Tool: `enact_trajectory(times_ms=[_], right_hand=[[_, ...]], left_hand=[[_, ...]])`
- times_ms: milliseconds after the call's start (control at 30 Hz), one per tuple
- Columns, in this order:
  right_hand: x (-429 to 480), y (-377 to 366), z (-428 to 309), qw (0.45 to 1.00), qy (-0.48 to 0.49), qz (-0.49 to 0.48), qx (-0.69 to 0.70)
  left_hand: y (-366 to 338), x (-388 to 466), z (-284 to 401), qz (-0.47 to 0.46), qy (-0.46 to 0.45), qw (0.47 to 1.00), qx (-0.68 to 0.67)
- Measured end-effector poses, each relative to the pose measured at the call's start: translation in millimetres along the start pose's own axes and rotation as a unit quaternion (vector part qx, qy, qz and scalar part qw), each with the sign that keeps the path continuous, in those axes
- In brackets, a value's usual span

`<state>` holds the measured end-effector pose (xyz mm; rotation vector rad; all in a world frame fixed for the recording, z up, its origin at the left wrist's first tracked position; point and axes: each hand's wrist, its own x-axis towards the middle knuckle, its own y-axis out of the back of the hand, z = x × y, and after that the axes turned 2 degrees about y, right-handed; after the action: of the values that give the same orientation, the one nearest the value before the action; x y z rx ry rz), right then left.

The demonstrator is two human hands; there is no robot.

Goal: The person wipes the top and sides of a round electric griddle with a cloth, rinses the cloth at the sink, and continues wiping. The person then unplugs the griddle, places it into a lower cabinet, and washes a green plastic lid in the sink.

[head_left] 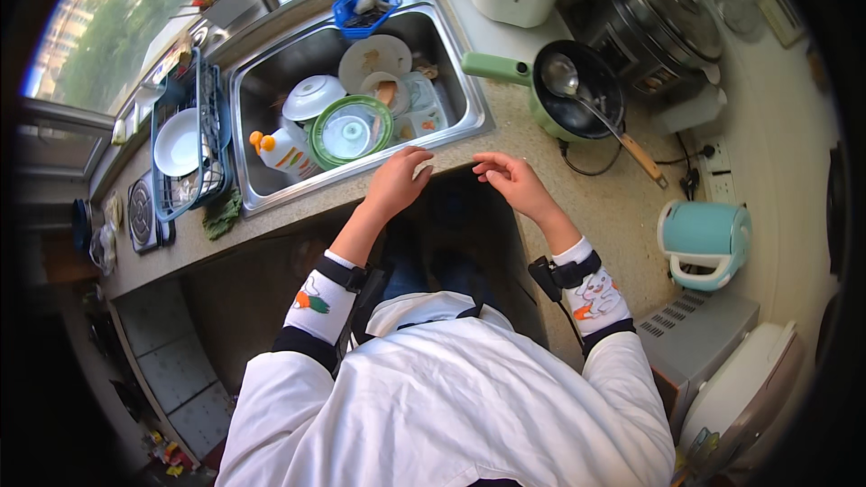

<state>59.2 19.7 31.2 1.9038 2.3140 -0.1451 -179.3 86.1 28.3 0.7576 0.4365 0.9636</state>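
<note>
My left hand (399,182), empty with loosely bent fingers, is at the front rim of a stainless steel sink (473,101). Across a gap, my right hand (511,182) hovers by the counter's edge, also empty, fingers apart. In the sink lie a green-rimmed bowl (323,142), an upturned white bowl (313,97), a food-stained plate (365,57), a clear divided container (426,105) with food scraps, and a white bottle (287,154) with an orange cap. A blue strainer basket (358,21) sits at the sink's back edge, with dark scraps in it.
Left of the sink stand a blue dish rack (160,193) with a white bowl (179,142) and a green cloth (222,215). To the right are a green-handled pan (558,125) holding a ladle (605,118), a teal kettle (703,233), and a grey appliance (710,318).
</note>
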Motion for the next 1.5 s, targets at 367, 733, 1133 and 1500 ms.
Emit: enact_trajectory(times_ms=[367,733,1133,1500], right_hand=[[246,-124,21,0.917,-0.248,-0.205,-0.235],[346,-219,90,0.944,-0.123,-0.162,-0.258],[324,-186,54,0.909,-0.133,-0.207,-0.335],[367,-36,114,0.778,-0.266,0.054,-0.567]], left_hand=[[136,-48,-207,0.394,0.275,0.875,0.053],[186,-27,-287,0.155,0.236,0.958,-0.052],[204,-23,-291,0.226,0.328,0.914,-0.084],[198,-16,-283,0.252,0.385,0.843,-0.279]])
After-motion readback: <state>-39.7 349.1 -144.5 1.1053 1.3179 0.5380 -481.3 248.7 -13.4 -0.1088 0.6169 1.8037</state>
